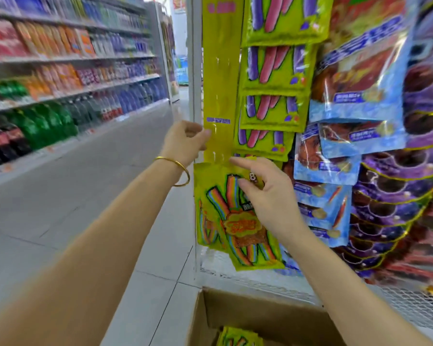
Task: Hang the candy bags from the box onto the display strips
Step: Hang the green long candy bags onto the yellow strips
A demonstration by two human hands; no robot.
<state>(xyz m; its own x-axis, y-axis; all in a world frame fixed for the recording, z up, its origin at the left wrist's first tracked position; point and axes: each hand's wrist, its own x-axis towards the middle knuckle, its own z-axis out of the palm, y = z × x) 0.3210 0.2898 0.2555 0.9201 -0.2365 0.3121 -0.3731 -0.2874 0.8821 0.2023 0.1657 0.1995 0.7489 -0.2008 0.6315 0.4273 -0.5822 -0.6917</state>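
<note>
Yellow strip (220, 78) hangs vertical, its long axis running top to bottom, w/ most of its length bare. L hand (184, 143) pinches the strip's left edge, thumb and fingers curled on it, steadying it. Bag (235, 221) sits directly below that grip, its top edge at the strip's lower end, long axis also vertical, tilted slightly. R hand (268, 193) is over the bag's upper right; index tip touches the header near the strip, other fingers loosely spread. Can't tell if it's hooked yet. R hand is nearer the bag's top. More bags lie in box (248, 310) below.
</note>
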